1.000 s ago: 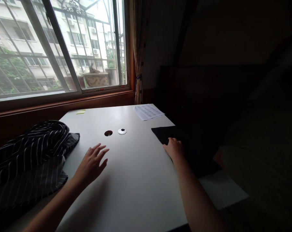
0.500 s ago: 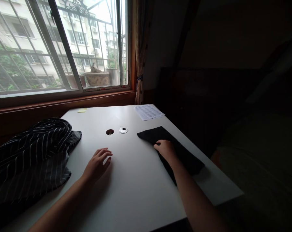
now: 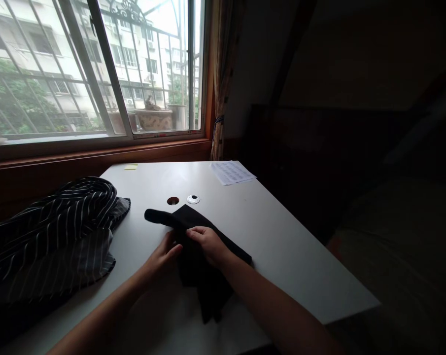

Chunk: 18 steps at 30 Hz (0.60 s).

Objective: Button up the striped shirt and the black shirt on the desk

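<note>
A black folded cloth [image 3: 193,264], perhaps a garment, is in front of me, partly raised off the white table. One narrow end sticks out to the left and its lower part hangs toward me. My right hand [image 3: 210,242] pinches the cloth near its upper middle, thumb and fingers closed. Against the cloth's left edge is my left hand [image 3: 167,251]; its fingers go behind the fabric and are partly hidden, with the thumb in front. Both hands are close together.
To the left lies a bunched black-and-white striped cloth [image 3: 71,231]. The white table [image 3: 289,266] has a round hole [image 3: 173,201] with a loose round cover [image 3: 193,199] beside it. Printed papers [image 3: 232,172] and a yellow note [image 3: 131,166] lie at the far edge, below a window.
My right hand has brought the black cloth leftward from the table's right side, lifting part of it. My left hand has moved right and now takes hold of the cloth too.
</note>
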{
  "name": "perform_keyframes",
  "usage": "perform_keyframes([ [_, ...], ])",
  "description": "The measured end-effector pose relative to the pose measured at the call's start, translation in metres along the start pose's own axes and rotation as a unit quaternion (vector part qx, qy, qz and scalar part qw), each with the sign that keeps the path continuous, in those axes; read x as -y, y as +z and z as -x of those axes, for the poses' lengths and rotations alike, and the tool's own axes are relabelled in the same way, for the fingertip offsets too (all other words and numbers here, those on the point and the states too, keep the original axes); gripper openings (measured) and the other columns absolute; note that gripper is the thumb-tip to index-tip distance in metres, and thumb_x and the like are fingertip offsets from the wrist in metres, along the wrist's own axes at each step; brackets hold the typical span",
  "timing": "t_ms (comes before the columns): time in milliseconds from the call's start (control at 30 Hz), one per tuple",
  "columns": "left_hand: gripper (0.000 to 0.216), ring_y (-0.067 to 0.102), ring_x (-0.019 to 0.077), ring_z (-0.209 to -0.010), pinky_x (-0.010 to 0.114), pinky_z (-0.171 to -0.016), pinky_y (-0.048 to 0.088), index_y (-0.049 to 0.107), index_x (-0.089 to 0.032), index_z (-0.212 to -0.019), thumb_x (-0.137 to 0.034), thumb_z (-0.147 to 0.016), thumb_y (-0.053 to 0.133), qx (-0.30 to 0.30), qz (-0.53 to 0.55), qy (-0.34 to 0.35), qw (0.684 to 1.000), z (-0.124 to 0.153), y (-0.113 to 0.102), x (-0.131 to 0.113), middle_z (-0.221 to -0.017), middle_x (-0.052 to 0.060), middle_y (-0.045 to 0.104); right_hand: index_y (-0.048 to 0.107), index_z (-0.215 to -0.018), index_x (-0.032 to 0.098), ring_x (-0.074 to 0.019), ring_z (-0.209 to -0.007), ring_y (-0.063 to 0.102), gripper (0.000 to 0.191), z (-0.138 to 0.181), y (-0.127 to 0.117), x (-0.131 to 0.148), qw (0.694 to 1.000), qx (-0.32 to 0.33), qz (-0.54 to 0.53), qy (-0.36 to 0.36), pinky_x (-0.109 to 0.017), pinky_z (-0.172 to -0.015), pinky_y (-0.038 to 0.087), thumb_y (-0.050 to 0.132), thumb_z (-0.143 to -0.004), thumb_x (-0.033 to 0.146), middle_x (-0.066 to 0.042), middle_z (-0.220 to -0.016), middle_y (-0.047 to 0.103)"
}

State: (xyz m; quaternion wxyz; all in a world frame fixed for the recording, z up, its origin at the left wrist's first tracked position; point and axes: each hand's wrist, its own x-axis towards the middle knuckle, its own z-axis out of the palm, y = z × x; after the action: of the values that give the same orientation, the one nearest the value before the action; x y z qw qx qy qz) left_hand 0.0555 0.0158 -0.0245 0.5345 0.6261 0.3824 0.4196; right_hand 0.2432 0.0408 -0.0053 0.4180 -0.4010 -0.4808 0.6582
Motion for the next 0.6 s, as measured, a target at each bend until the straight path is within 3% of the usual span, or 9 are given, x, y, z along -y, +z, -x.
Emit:
perform_keyframes([
  [67, 0.076, 0.034, 0.0359, -0.138, 0.051, -0.12, 0.029, 0.037, -0.018, -0.143, -0.056, -0.084, 0.066, -0.018, -0.003, -0.016, 1.0, 0.002, -0.001, 0.0, -0.147, 0.015, 0.037, 0.07, -0.085, 0.014, -0.0119, -0.062, 0.056, 0.041, -0.002, 0.009, -0.004, 0.999, -0.005, -0.04, 0.008, -0.026, -0.063, 0.045, 0.079, -0.067, 0.05, -0.001, -0.07, 0.064],
  [133, 0.079, 0.032, 0.0355, -0.139, 0.05, -0.122, 0.025, 0.037, -0.019, -0.144, -0.051, -0.08, 0.073, -0.018, 0.01, -0.025, 0.999, 0.003, -0.001, -0.002, -0.148, 0.014, 0.037, 0.069, -0.08, 0.014, -0.0105, -0.06, 0.054, 0.04, -0.004, 0.013, -0.004, 0.999, -0.016, -0.051, 0.004, -0.025, -0.061, 0.042, 0.082, -0.065, 0.049, 0.001, -0.067, 0.062],
  [233, 0.076, 0.04, 0.0346, -0.134, 0.047, -0.114, 0.037, 0.037, -0.022, -0.144, -0.043, -0.081, 0.075, -0.002, 0.069, -0.042, 0.997, 0.003, -0.002, -0.006, -0.146, 0.013, 0.041, 0.066, -0.078, 0.016, -0.0099, -0.058, 0.052, 0.039, -0.008, 0.01, 0.005, 0.997, -0.023, -0.067, -0.012, -0.025, -0.059, 0.041, 0.079, -0.068, 0.05, 0.002, -0.065, 0.061],
  [333, 0.065, 0.052, 0.0345, -0.122, 0.042, -0.1, 0.048, 0.049, -0.019, -0.135, -0.043, -0.081, 0.075, 0.0, 0.094, -0.075, 0.993, 0.001, -0.005, -0.008, -0.134, 0.014, 0.053, 0.063, -0.078, 0.017, -0.01, -0.056, 0.05, 0.039, -0.008, 0.003, 0.025, 0.997, -0.037, -0.06, -0.036, -0.025, -0.057, 0.04, 0.076, -0.07, 0.053, 0.003, -0.064, 0.06],
  [467, 0.051, 0.061, 0.0279, -0.1, 0.029, -0.079, 0.052, 0.063, -0.013, -0.114, -0.045, -0.078, 0.077, -0.045, 0.082, -0.101, 0.99, -0.001, -0.015, -0.012, -0.107, 0.012, 0.065, 0.058, -0.073, 0.018, -0.0084, -0.052, 0.044, 0.04, -0.004, -0.019, 0.061, 0.994, -0.078, -0.037, -0.064, -0.023, -0.052, 0.034, 0.076, -0.069, 0.053, 0.006, -0.058, 0.055],
  [600, 0.05, 0.064, 0.0191, -0.08, 0.02, -0.066, 0.052, 0.064, -0.013, -0.109, -0.039, -0.071, 0.084, -0.125, 0.16, -0.082, 0.976, -0.002, -0.041, -0.026, -0.094, 0.009, 0.066, 0.062, -0.075, 0.019, -0.0105, -0.059, 0.05, 0.035, 0.002, -0.058, 0.097, 0.983, -0.132, 0.027, -0.128, -0.024, -0.058, 0.039, 0.074, -0.072, 0.052, 0.005, -0.065, 0.06],
])
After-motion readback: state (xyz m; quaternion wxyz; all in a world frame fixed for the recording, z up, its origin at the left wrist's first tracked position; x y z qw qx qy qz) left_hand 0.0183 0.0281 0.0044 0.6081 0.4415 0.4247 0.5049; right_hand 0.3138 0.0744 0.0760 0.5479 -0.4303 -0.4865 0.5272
